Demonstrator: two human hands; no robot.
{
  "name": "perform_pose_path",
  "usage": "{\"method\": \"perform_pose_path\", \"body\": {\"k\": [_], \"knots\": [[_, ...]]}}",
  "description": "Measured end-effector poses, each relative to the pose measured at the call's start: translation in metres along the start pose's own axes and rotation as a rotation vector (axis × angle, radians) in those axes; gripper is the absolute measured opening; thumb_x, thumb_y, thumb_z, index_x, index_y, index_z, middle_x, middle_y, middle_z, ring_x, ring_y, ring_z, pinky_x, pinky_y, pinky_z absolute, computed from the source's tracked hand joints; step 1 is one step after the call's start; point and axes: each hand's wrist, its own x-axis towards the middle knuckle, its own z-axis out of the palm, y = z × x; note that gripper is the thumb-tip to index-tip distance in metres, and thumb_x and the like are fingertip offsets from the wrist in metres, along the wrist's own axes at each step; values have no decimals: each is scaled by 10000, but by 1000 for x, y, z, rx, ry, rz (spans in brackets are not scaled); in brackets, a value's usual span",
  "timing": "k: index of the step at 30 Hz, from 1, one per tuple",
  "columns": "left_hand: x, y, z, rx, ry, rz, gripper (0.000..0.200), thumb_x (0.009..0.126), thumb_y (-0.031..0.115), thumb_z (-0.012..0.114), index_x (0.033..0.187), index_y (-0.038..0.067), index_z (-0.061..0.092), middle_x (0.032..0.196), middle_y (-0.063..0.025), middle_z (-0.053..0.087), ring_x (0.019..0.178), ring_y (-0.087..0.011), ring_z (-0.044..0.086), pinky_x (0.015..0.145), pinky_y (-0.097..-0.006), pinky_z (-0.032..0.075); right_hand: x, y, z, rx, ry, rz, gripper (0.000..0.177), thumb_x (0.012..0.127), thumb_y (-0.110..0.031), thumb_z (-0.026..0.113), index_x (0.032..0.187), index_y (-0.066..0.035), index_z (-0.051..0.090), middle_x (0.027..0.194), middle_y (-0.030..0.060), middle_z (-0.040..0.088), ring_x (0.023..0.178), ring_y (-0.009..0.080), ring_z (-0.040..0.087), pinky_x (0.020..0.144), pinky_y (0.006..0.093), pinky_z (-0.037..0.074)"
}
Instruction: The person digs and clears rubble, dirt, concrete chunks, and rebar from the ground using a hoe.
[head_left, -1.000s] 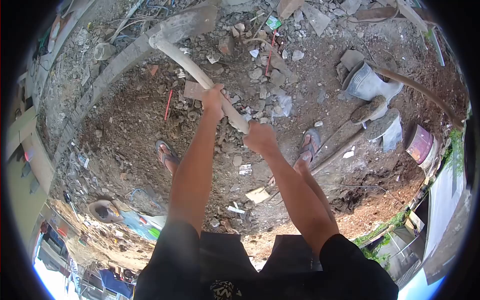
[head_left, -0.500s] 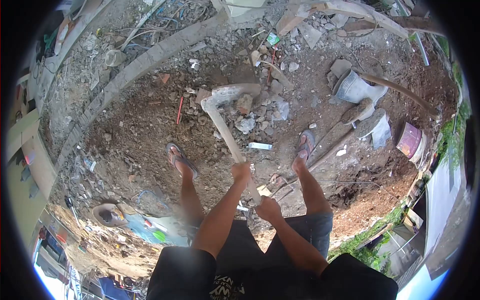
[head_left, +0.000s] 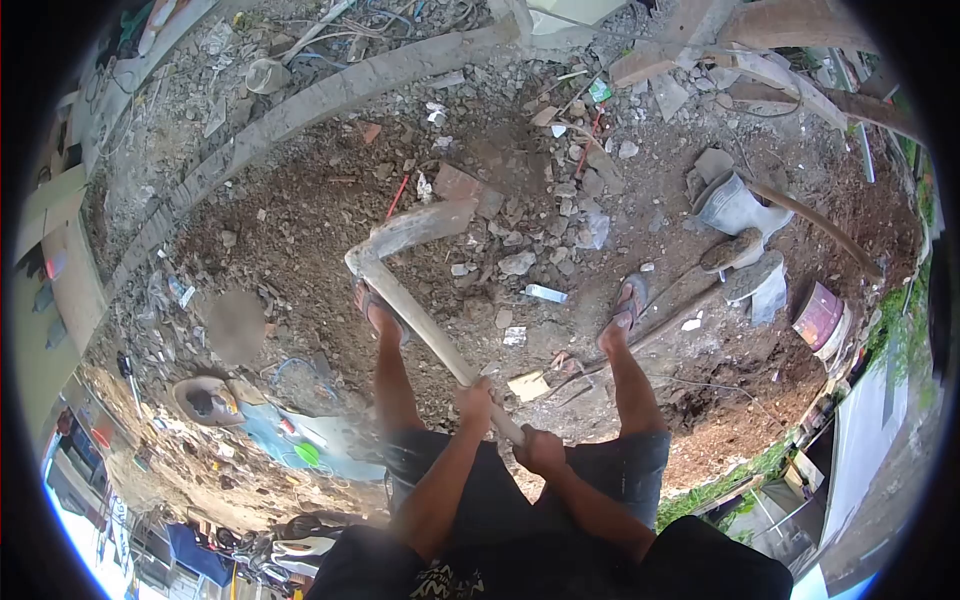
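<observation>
Hoe (head_left: 428, 333) slanting over crumbly brown soil (head_left: 290, 205): smooth pale wooden handle (head_left: 408, 312), broad dust-greyed blade (head_left: 422, 226). Left hand (head_left: 474, 405) wrapped round handle; right hand (head_left: 541, 452) clenched at its butt. Beyond blade, flat reddish brick (head_left: 462, 187); rightward, scuffed grey boots (head_left: 733, 207).

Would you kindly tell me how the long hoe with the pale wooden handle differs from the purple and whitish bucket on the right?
The long hoe with the pale wooden handle is slim and sharply angled at its head; the purple and whitish bucket is squat and rounded. The left hand and right hand grip the hoe, while the bucket sits apart, untouched.
</observation>
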Motion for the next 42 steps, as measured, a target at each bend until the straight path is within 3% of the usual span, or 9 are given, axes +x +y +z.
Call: {"method": "perform_pose_path", "body": {"k": [7,11,17,25,26,30,33,35,42], "knots": [[141,216,120,-173,-398,349,83,774,55,542,747,49,464,599,-49,433,461,-174,443,440,-356,412,260,-95,-110,-86,140,-87,326,737,-180,675,1031,-59,602,859,191,682,819,364,677,754,470,544],[247,284,187,126,-86,419,149,818,134,561,711,79,473,581,-44,456,474,-183,461,463,-358,425,365,-119,-135,-131,127,-78,331,786,-181,621,1058,7,602,920,190,687,889,345,677,785,433,551],[219,158,153,388,7,237,166,825,145,585,744,37,488,561,-69,448,409,-199,448,398,-368,413,282,-50,-74,37,-207,144,401,808,-226,619,1118,29,595,1003,219,665,916,330,678,811,409,557],[105,9,74,661,117,161,280,774,215,604,783,-65,620,668,-190,644,559,-302,667,504,-418,540,83,-14,-43,76,-187,276,361,744,-268,609,1011,-27,639,957,243,667,938,407,644,847,481,512],[81,0,64,583,146,118,254,807,183,651,746,-43,553,561,-112,550,426,-244,567,377,-381,453,59,-13,-34,107,-180,296,363,741,-267,609,1012,-27,639,953,249,665,932,412,643,839,489,510],[36,-70,-1,459,4,-63,194,749,167,641,786,-16,591,567,-95,564,433,-211,572,383,-353,474,-30,-3,8,-36,-159,232,276,751,-243,604,877,2,624,847,256,662,814,428,658,733,522,529],[13,-90,-21,650,151,75,318,722,185,664,953,-20,589,669,-108,626,494,-218,609,461,-368,519,-59,13,46,-116,-167,251,314,712,-264,683,789,28,598,764,234,654,749,415,664,636,512,530],[2,-65,-29,574,56,45,360,726,234,652,991,-3,594,686,-118,638,563,-241,652,530,-369,546,-36,58,76,-219,-145,-6,314,690,-262,695,760,28,594,753,231,652,740,414,664,640,510,527],[38,17,-9,475,10,287,355,753,317,708,878,-6,629,712,-134,668,586,-219,671,518,-357,538,28,-23,-9,-47,-48,-26,269,638,-146,646,796,68,605,780,235,665,755,416,659,686,488,534]]}}
